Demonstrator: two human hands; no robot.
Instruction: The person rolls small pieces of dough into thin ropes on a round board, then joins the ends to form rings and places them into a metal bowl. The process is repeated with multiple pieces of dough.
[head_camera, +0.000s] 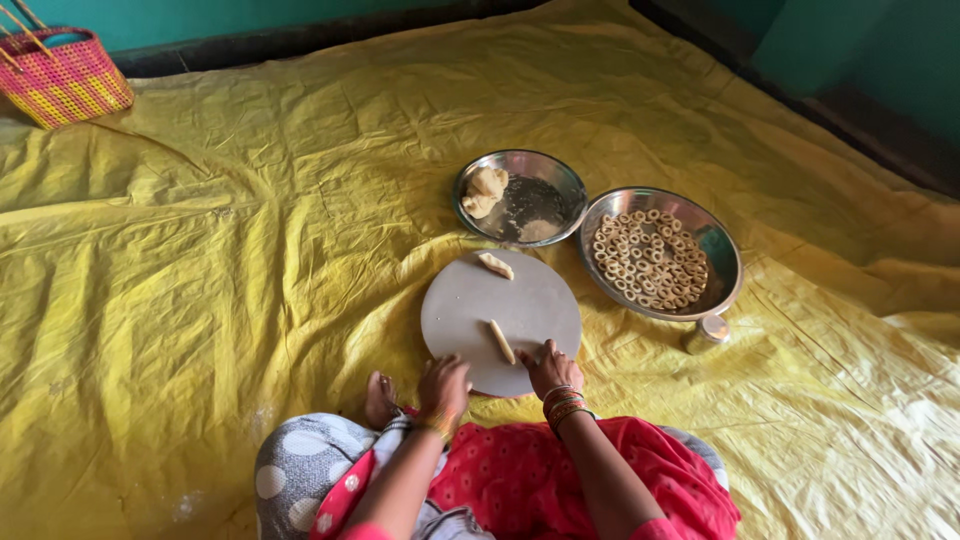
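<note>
Down on the floor, over a wide yellow sheet (250, 230). Left hand (443, 385) resting on the near edge of the round grey board (470, 310), fingers curled loosely together, gripping nothing that can be seen. Right hand (550, 367) at the board's near rim too, fingers drawn together, fingertips just beside a short rolled dough stick (501, 341) lying on the board. Whether touching it, cannot tell. A second dough piece (495, 265) at the far edge of the board. Beyond, a steel plate (545, 190) with a dough lump (486, 190). To its right, a steel bowl (725, 260) heaped with small dough rings (650, 260). Small steel cup (708, 331) just beside that bowl. Pink and yellow woven basket (62, 77) far off in the left corner.
</note>
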